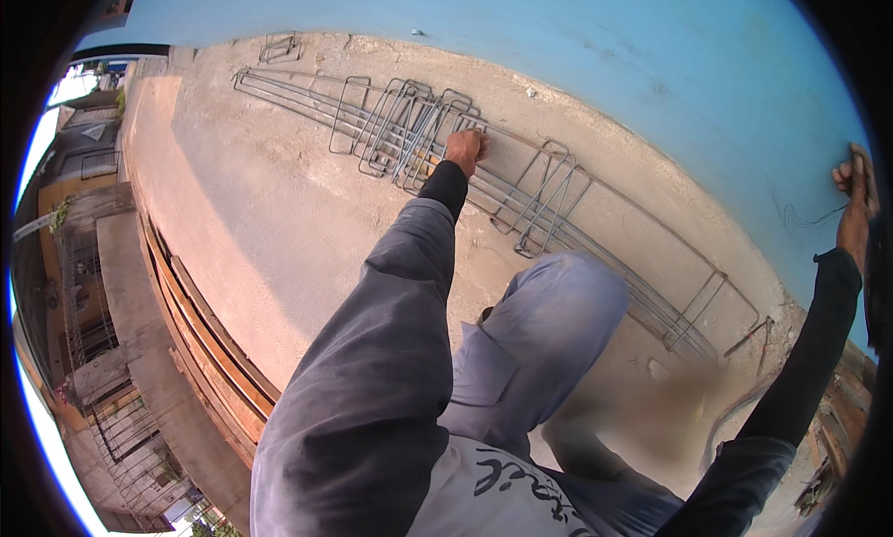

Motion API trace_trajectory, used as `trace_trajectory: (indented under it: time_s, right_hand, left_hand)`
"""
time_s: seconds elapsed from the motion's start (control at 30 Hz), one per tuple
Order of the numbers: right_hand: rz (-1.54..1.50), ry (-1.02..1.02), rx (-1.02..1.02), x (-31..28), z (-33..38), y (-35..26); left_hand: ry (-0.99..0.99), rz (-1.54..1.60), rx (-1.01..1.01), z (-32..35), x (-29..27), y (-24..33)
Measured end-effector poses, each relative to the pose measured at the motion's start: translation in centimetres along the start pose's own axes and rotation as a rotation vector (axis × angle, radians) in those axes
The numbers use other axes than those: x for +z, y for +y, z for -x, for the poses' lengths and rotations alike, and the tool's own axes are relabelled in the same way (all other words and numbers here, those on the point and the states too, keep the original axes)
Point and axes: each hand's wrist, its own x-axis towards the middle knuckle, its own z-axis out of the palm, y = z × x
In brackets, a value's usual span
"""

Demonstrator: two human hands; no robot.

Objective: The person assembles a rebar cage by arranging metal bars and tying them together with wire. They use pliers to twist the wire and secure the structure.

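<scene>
A long cage of grey steel rebar (642,290) lies on the concrete floor beside a blue wall. Several rectangular stirrups (372,127) are bunched around its bars, and more lean near its middle. My left hand (468,149) reaches down to the bunch, its fingers closed on the rebar; the exact piece under them is partly hidden. Out at the far right, my right hand (854,179) is raised by the blue wall, fingers curled around thin wire (805,219) whose loose ends trail to the left. My bent knee (567,304) is close to the cage.
Blue wall (651,62) runs along the far side. Two loose stirrups (279,46) lie at the cage's far end. Close to its near end is a thin tool with a reddish part (752,334). Long wooden boards (209,318) line the left edge; wood scraps (842,407) lie at right.
</scene>
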Motion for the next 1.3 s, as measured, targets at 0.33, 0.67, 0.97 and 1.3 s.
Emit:
trace_trajectory:
  time_s: [0.33,0.67,0.97,1.3]
  right_hand:
    - [0.127,0.013,0.070,-1.7,1.0,-2.7]
    - [0.098,0.027,0.100,-0.8,1.4,-3.8]
    - [-0.096,-0.028,0.093,-1.6,0.3,0.3]
    - [0.022,0.114,0.102,0.2,1.7,-5.8]
  left_hand:
    - [0.378,-0.949,0.721,0.4,-2.4,1.4]
    - [0.590,-1.010,0.257,-1.9,-12.5,6.0]
    - [0.640,-1.334,0.244,-4.0,-18.1,7.1]
    - [0.434,-1.201,0.874,0.2,-9.2,7.7]
